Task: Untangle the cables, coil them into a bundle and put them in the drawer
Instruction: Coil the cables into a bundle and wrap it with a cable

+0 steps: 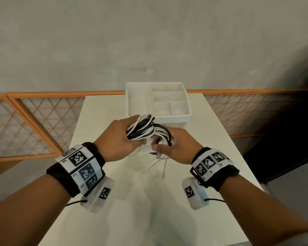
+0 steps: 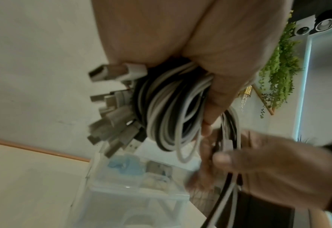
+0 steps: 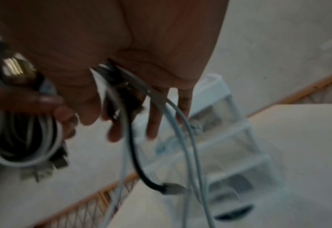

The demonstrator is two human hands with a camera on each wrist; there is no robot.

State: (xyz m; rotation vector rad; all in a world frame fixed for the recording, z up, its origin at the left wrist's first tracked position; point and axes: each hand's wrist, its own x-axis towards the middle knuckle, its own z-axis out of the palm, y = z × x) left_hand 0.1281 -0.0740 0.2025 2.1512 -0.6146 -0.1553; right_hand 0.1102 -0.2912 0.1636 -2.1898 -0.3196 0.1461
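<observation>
A coil of black and white cables hangs over the middle of the white table, gripped by my left hand. In the left wrist view the cable coil shows a cluster of USB plugs sticking out to the left. My right hand holds the loose cable ends just right of the coil; several white strands and one black one with a plug dangle below it toward the table. Behind the hands stands a white drawer unit with a divided tray on top.
The white table runs toward me, with its right edge dropping to a dark floor. An orange lattice rail and a grey wall stand behind. The drawer unit's clear drawers hold small items.
</observation>
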